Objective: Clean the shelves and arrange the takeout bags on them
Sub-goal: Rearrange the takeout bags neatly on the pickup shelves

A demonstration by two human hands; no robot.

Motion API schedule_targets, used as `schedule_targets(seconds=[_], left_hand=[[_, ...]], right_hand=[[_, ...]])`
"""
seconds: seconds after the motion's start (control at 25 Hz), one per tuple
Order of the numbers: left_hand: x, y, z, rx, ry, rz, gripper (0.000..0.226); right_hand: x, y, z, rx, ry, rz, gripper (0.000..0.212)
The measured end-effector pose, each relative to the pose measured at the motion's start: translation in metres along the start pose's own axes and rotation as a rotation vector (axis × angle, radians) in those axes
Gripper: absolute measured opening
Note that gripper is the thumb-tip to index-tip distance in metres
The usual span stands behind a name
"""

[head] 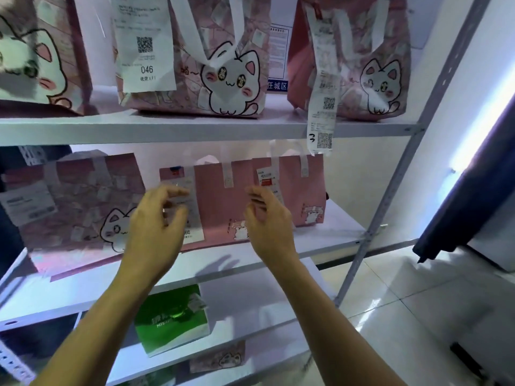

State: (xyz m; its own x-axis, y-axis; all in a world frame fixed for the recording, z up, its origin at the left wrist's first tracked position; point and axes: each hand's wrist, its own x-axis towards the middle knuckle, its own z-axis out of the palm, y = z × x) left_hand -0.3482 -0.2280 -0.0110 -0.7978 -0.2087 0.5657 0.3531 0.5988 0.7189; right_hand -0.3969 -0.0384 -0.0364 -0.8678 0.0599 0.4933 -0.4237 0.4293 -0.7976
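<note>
While both hands, left (pixel 156 218) & right (pixel 269 218), hover loosely curled, holding nothing, pink bag (pixel 220 201) stands upright, broad face twd camera.

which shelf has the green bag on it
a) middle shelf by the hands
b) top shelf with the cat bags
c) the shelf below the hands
c: the green bag sits on the lower shelf, under the shelf where both hands reach toward the pink bags.

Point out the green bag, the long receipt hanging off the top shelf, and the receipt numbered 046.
green bag (pixel 170 321): head view, middle of its front face.
long receipt (pixel 323 87): head view, mid strip.
receipt numbered 046 (pixel 143 43): head view, by its QR code.
</note>
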Motion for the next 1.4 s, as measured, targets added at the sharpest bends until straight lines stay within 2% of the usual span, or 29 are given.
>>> schedule_targets(seconds=[0.32, 0.52, 0.72, 0.88, 1.16, 1.4], left_hand=[[0.0, 0.013, 0.124, -0.022, -0.112, -0.076, 0.021], [0.008, 0.016, 0.192, 0.0, -0.104, -0.166, 0.022], [0.012, 0.021, 0.239, 0.027, -0.049, -0.219, 0.023], [0.01, 0.025, 0.26, 0.066, -0.031, -0.252, 0.025], [0.016, 0.036, 0.269, 0.089, 0.014, -0.269, 0.025], [0.01, 0.037, 0.271, 0.105, -0.024, -0.299, 0.023]], right_hand=[[0.037, 0.107, -0.068, -0.059, 0.071, 0.115, 0.022], [0.081, 0.177, -0.098, -0.033, 0.08, 0.173, 0.021], [0.123, 0.236, -0.111, 0.036, 0.167, 0.264, 0.028], [0.149, 0.267, -0.116, 0.003, 0.138, 0.313, 0.029], [0.17, 0.29, -0.113, 0.057, 0.015, 0.412, 0.013], [0.161, 0.291, -0.136, 0.109, 0.16, 0.391, 0.018]])
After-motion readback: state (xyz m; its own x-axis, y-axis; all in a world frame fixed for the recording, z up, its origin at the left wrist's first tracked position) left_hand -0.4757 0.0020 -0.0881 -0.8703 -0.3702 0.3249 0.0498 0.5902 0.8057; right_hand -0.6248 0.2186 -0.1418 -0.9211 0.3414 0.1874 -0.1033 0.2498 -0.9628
